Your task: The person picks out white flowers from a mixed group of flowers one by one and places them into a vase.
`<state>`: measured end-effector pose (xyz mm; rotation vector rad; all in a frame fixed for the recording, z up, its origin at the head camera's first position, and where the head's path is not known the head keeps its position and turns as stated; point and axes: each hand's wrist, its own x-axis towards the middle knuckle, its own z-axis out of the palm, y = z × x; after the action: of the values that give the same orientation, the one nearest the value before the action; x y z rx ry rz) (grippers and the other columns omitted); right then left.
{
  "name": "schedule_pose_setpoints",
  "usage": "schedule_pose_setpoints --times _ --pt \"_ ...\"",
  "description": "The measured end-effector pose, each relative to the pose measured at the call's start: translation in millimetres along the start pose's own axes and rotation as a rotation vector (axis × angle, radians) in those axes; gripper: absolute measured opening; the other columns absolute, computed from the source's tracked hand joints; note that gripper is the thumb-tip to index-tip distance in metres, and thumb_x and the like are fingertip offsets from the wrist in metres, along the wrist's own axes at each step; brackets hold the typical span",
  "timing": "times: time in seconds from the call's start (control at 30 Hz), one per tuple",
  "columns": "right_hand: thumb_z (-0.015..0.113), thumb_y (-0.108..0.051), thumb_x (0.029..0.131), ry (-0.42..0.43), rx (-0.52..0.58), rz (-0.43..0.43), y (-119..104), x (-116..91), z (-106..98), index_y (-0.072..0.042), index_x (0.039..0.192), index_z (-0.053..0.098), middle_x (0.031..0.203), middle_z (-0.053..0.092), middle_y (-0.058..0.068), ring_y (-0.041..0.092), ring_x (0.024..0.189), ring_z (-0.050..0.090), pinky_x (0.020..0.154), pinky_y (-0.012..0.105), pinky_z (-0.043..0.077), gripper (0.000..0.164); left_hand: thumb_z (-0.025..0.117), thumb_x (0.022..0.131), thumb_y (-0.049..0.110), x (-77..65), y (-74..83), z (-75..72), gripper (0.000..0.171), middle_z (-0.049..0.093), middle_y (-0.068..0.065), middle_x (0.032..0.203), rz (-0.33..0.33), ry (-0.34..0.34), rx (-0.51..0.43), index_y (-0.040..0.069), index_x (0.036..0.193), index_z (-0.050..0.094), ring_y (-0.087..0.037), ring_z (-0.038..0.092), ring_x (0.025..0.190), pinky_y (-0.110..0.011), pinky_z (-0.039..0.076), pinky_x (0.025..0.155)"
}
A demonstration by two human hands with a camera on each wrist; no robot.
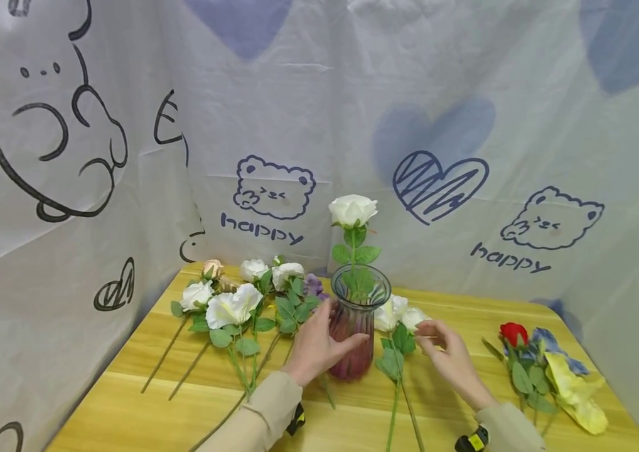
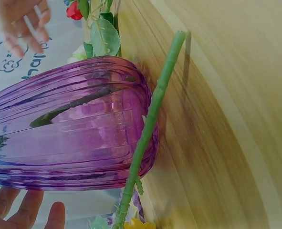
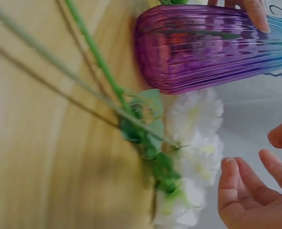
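A ribbed glass vase [image 1: 351, 339], purple below and bluish at the rim, stands upright with one white rose [image 1: 353, 210] in it. The rose's stem shows through the glass in the left wrist view. My left hand [image 1: 319, 345] holds the vase from its left side, thumb across the front and fingers around the side. To the right of the vase, my right hand [image 1: 449, 355] is raised with loosely bent fingers and nothing between them. It hovers beside white flowers [image 3: 198, 138], which lie on the table with their green stems pointing toward me.
Several white flowers [image 1: 233, 306], a peach rose [image 1: 213, 269] and a purple flower [image 1: 312, 286] lie left of the vase. At the right lie a red rose [image 1: 514, 334], a blue flower [image 1: 548, 342] and a yellow flower [image 1: 576, 389]. Printed curtains [image 1: 274, 125] surround the wooden table [image 1: 127, 376].
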<state>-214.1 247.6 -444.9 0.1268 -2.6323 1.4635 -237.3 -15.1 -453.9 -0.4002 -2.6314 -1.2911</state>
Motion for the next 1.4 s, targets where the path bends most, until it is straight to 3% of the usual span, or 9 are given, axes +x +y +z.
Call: schedule_pose_setpoints --times 0.17,0.3,0.5,0.73,1.07,1.23,1.4 --pt "0.055 -0.011 0.103 -0.115 0.014 0.155 11.7 -6.9 -5.6 0.004 0.130 0.056 0.125 0.064 0.024 0.024 0.105 0.067 0.082 0.033 0.059 0.031 0.074 0.080 0.067 0.2 -1.0 0.5 0.087 0.060 -0.010 0.140 0.006 0.002 -0.008 0.016 0.145 0.044 -0.031 0.061 0.127 -0.050 0.052 0.106" --pt "0.053 -0.014 0.103 -0.223 0.097 0.258 21.3 -12.4 -8.4 0.007 0.134 0.052 0.130 0.062 0.026 0.027 0.108 0.067 0.087 0.040 0.060 0.037 0.073 0.080 0.067 0.6 -1.0 0.2 0.088 0.060 -0.010 0.140 0.006 0.003 -0.006 0.016 0.146 0.044 -0.031 0.060 0.127 -0.050 0.052 0.106" --pt "0.053 -0.015 0.101 -0.394 0.242 0.276 32.4 -19.5 -11.1 0.015 0.137 0.043 0.129 0.059 0.030 0.024 0.105 0.068 0.086 0.033 0.060 0.048 0.074 0.080 0.066 0.6 -0.2 -0.4 0.089 0.059 -0.011 0.141 -0.010 -0.005 -0.006 0.016 0.147 0.043 -0.032 0.060 0.128 -0.051 0.052 0.106" --pt "0.058 -0.020 0.100 -0.498 0.383 0.376 37.7 -20.7 -7.3 0.008 0.131 0.048 0.116 0.067 0.008 0.016 0.100 0.069 0.085 0.025 0.059 0.043 0.074 0.080 0.066 -0.7 1.5 -2.0 0.090 0.059 -0.010 0.142 -0.017 -0.009 -0.012 0.016 0.148 0.043 -0.033 0.059 0.129 -0.052 0.051 0.107" --pt "0.055 -0.023 0.103 -0.525 0.491 0.490 44.9 -18.6 -1.8 -0.004 0.116 0.051 0.117 0.061 0.011 0.021 0.101 0.073 0.075 0.020 0.056 0.024 0.074 0.080 0.066 -0.5 2.2 -2.9 0.088 0.059 -0.010 0.142 -0.010 -0.008 -0.018 0.016 0.147 0.043 -0.031 0.060 0.128 -0.051 0.052 0.107" --pt "0.048 -0.022 0.106 -0.558 0.532 0.483 46.5 -20.1 -0.4 -0.004 0.116 0.047 0.118 0.059 0.011 0.021 0.102 0.072 0.074 0.019 0.053 0.021 0.073 0.080 0.067 -0.3 1.9 -2.2 0.090 0.059 -0.010 0.142 -0.013 -0.012 -0.013 0.016 0.148 0.043 -0.032 0.059 0.129 -0.051 0.052 0.107" --pt "0.048 -0.020 0.104 -0.522 0.552 0.472 44.1 -19.5 3.2 -0.001 0.119 0.040 0.115 0.063 0.009 0.016 0.095 0.070 0.072 0.017 0.052 0.025 0.073 0.080 0.068 0.1 0.7 -1.1 0.090 0.059 -0.009 0.142 -0.015 -0.006 -0.005 0.016 0.148 0.043 -0.032 0.059 0.129 -0.051 0.052 0.106"
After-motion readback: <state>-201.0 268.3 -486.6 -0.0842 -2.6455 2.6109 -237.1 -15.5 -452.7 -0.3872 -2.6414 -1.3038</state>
